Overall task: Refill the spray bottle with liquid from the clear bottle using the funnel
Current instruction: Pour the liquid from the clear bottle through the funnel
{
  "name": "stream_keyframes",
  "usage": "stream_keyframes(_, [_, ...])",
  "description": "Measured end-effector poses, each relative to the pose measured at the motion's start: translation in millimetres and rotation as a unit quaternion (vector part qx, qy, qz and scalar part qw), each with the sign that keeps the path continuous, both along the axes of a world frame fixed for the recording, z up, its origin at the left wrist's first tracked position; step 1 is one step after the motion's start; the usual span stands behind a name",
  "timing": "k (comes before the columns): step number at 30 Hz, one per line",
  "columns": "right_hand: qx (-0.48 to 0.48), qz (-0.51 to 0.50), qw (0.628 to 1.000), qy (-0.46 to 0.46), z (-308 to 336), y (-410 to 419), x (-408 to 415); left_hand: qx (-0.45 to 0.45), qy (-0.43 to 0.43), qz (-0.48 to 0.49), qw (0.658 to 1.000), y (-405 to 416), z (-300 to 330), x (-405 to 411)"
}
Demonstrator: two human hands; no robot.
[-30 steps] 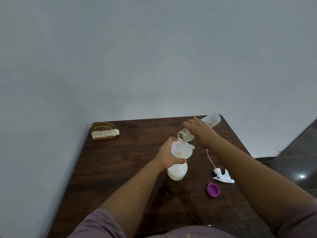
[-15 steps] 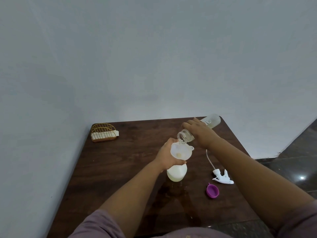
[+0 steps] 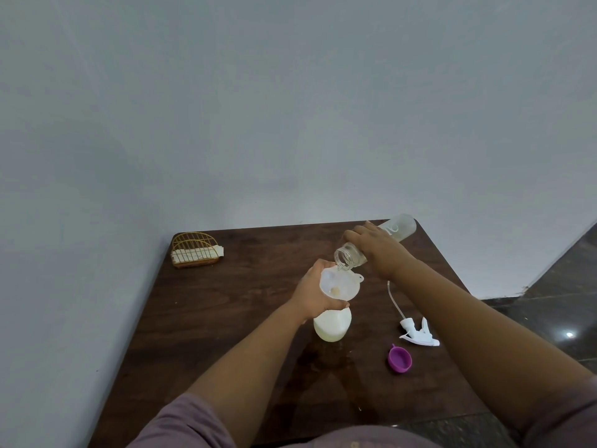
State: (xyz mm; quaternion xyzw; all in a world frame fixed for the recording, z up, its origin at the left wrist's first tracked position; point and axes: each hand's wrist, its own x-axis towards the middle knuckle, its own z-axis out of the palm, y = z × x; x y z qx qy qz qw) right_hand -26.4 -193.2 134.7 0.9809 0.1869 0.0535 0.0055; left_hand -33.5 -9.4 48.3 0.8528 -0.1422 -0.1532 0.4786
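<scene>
A white spray bottle stands upright on the dark wooden table, headless, with a white funnel seated in its neck. My left hand grips the bottle's neck and the funnel's base. My right hand holds the clear bottle tilted down to the left, its open mouth just above the funnel's far rim. A little pale liquid sits at the funnel's bottom. The bottle's middle is hidden by my fingers.
The white spray head with its dip tube lies to the right of the spray bottle. A purple cap lies in front of it. A wire basket stands at the table's far left corner by the wall. Dark floor lies right.
The clear bottle's mouth has dipped slightly lower and closer over the funnel. My left hand has stayed on the spray bottle's neck.
</scene>
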Motion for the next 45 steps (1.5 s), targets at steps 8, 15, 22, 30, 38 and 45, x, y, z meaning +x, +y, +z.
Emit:
stream_keyframes(8, [0.007, -0.004, 1.0, 0.004, -0.9, -1.2, -1.4, -0.007, 0.002, 0.001, 1.0, 0.8, -0.3, -0.9])
stream_keyframes(15, [-0.003, -0.005, 1.0, 0.006, -1.9, 1.0, -0.1, -0.01, 0.004, -0.001, 1.0, 0.7, -0.3, -0.7])
stream_keyframes(22, [-0.008, 0.001, 1.0, 0.002, -5.1, -1.1, 2.6, -0.006, 0.006, -0.002, 1.0, 0.4, -0.3, 0.3])
stream_keyframes(30, [-0.014, 0.003, 1.0, -0.003, -6.4, -1.8, 4.4, -0.001, 0.003, 0.0, 1.0, -0.3, -1.2, 0.8])
stream_keyframes(38, [-0.013, 0.006, 1.0, -0.015, -6.7, -2.4, 3.9, 0.003, -0.009, -0.003, 1.0, -0.4, -0.9, -0.7])
stream_keyframes(45, [0.007, 0.005, 1.0, -0.005, -8.9, -2.7, 5.3, 0.008, -0.004, -0.006, 1.0, -0.8, -0.2, -0.5])
